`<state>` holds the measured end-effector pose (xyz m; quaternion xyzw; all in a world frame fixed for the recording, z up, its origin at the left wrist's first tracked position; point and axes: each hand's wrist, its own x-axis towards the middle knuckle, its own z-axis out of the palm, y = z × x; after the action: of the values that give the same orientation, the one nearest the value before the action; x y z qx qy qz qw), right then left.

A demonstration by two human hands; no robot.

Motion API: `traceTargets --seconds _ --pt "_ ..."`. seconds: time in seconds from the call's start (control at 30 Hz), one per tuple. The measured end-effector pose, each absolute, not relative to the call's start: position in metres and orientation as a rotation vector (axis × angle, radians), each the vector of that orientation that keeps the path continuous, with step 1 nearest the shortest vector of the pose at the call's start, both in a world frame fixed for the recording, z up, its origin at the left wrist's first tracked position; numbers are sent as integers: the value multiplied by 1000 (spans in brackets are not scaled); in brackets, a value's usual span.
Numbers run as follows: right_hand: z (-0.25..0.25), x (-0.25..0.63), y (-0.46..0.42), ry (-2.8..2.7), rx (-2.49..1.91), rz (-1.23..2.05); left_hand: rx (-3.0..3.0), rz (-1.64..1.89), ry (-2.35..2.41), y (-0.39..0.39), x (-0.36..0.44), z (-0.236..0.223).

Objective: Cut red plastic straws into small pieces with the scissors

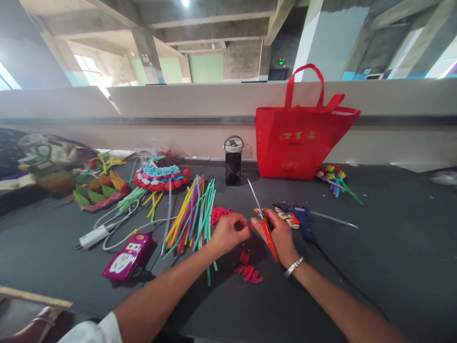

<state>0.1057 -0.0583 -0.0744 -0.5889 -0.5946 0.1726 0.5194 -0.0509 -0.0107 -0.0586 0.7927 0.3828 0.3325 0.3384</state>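
Observation:
My right hand point(280, 233) holds scissors point(268, 237) with orange-red handles, their blades pointing up and away. Close beside it, my left hand point(230, 233) is closed in a pinch. A small red piece point(251, 226) shows faintly at its fingertips, near my right thumb. Short red fuzzy pieces point(250, 274) lie on the table below the hands. Another heap of red pieces point(219, 214) sits just behind my left hand. To the left spreads a bundle of coloured pipe cleaners point(193, 209), yellow, purple, blue and green.
A blue glue gun point(303, 219) with a cord lies right of my right hand. Behind stand a dark bottle point(233, 166) and a red bag point(296, 143). A purple power strip point(129, 257), a white charger point(94, 237) and a blue-and-red beaded craft point(160, 174) are left.

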Motion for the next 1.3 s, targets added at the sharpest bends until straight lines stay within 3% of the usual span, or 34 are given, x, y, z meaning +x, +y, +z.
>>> traceTargets --seconds 1.3 --pt "-80 100 -62 -1454 -1312 386 1860 852 780 -11 -53 -57"
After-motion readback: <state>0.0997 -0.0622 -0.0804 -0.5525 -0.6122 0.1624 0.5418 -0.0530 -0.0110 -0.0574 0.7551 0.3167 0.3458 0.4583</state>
